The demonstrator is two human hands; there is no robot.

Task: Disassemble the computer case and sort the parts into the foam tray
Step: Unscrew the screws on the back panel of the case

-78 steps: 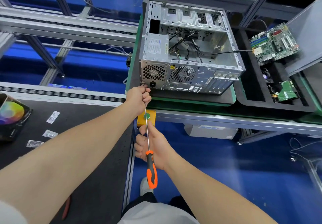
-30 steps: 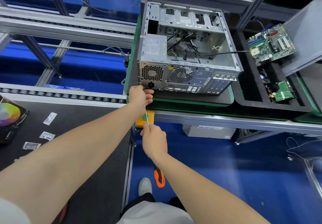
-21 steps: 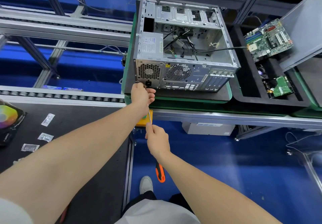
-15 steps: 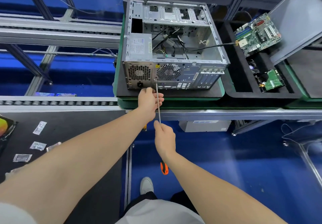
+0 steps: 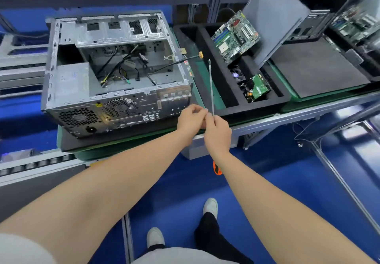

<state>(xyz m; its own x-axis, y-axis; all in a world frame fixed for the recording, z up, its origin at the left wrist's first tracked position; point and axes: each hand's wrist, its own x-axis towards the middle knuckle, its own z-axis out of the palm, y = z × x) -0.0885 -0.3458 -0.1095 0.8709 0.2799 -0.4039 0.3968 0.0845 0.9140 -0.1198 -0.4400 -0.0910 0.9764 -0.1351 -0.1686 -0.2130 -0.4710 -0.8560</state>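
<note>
Computer case (image 5: 115,91): bare steel box, side off, on a black mat (image 5: 123,140) on the table (image 5: 287,117), just left of the black foam tray (image 5: 257,107). Its loose cable (image 5: 174,63) reaches over the tray edge. Right hand (image 5: 218,132) fingers pinch the thin steel screwdriver (image 5: 211,87) shaft, upright across the tray. Left hand (image 5: 190,119) fingers are curled beside it, can't tell if they pinch anything. Green motherboard (image 5: 234,37) leans in the tray.

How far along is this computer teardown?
Done: case is open; motherboard and a smaller green board lie in the tray. In hand: right hand grips the screwdriver, left hand beside it. Left: power supply, cables and rear fan remain in the case.
</note>
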